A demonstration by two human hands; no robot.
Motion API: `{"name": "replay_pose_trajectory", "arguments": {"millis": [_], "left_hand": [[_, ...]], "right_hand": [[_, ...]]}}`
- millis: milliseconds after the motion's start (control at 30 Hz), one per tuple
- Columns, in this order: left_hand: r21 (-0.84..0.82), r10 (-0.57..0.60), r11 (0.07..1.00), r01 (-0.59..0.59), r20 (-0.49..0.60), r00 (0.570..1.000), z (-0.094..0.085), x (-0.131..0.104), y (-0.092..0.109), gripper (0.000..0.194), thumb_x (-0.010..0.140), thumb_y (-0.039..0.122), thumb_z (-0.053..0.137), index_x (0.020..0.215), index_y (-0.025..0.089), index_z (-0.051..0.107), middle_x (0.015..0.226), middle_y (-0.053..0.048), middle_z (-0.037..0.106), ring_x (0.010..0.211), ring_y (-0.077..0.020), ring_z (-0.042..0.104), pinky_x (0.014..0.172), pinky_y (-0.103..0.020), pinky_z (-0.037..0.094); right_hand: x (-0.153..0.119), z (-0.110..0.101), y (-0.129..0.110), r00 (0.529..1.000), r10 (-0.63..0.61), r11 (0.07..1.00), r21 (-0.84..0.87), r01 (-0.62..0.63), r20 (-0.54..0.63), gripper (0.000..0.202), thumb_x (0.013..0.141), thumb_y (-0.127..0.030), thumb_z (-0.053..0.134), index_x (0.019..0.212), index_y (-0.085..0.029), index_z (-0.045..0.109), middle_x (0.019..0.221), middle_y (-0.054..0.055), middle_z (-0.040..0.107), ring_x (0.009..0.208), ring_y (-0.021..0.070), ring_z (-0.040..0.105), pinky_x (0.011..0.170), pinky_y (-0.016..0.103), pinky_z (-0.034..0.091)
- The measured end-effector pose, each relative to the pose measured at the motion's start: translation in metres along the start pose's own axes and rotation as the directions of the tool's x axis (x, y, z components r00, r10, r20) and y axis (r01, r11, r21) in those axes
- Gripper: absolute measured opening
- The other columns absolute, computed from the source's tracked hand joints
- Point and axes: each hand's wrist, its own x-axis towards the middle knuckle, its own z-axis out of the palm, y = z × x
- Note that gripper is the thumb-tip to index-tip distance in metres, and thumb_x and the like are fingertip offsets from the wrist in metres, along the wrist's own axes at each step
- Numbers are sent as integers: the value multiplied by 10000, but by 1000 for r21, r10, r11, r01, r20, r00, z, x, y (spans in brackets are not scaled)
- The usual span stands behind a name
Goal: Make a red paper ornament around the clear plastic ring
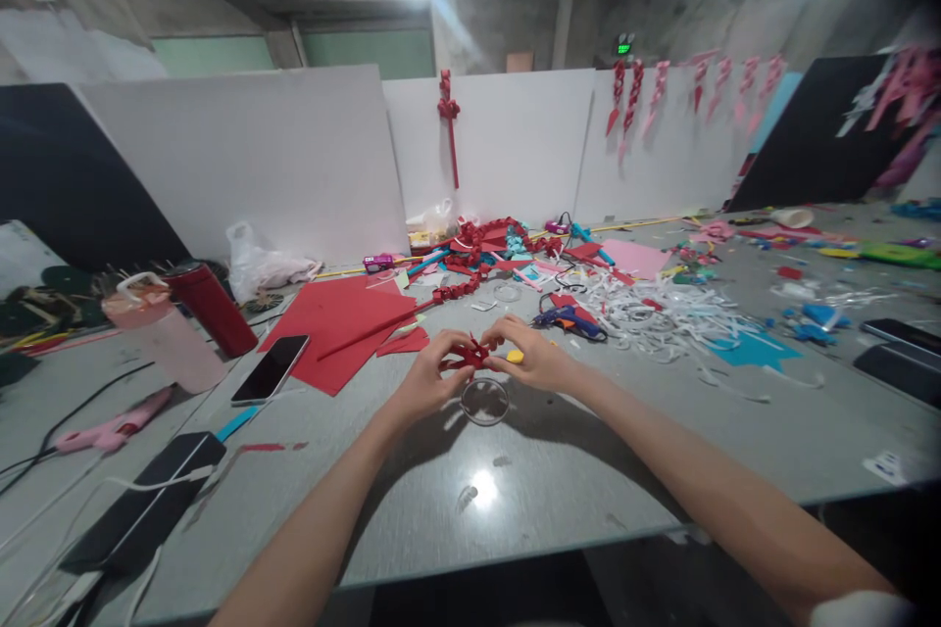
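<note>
Between my two hands is a small red folded piece [476, 353], perhaps paper or foam; its exact kind is too small to make out. My left hand [433, 377] pinches it from the left, thumb and fingers closed. From the right, my right hand [530, 358] grips it with bent fingers. Just below the fingertips a clear round ring or tape roll [485, 402] lies on the table. A yellow bit [515, 356] shows at my right fingers. Beyond my hands lies a red strip chain [460, 292] with a long thin stem.
Red sheets [330, 323], a phone [271, 369] and a pink glue gun [118, 426] lie left, near a tumbler [213, 309] and a power strip [147, 505]. A blue glue gun [569, 318] and white paper strips [662, 313] lie right. White boards [492, 137] stand behind.
</note>
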Motion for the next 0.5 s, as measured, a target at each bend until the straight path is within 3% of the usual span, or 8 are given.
{"name": "replay_pose_trajectory", "arguments": {"millis": [200, 333, 500], "left_hand": [[177, 123, 978, -113, -49, 991, 2, 0, 3, 164, 1019, 303, 678, 1168, 235, 676, 1269, -111, 628, 1060, -209, 709, 924, -406, 654], [264, 205, 949, -174, -97, 974, 1, -1, 0, 157, 1017, 277, 680, 1172, 252, 675, 1246, -111, 631, 1149, -244, 685, 937, -425, 656], [266, 231, 947, -181, -170, 958, 1, -2, -6, 234, 1006, 260, 690, 1237, 270, 653, 1277, -97, 612, 1159, -237, 683, 918, -405, 666]], "right_hand": [[-2, 1, 6, 999, 4, 1000, -29, -6, -44, 171, 1029, -314, 713, 1148, -221, 632, 1064, 82, 689, 1018, 255, 619, 925, 422, 529], [-3, 5, 9, 997, 52, 999, -14, -53, -51, 228, 1034, -363, 715, 1188, -214, 636, 1087, 82, 698, 1016, 242, 641, 923, 412, 547], [-5, 17, 14, 994, 97, 995, 12, -96, -55, 206, 1052, -356, 684, 1200, -215, 658, 1130, 91, 723, 1063, 241, 674, 970, 436, 573]]}}
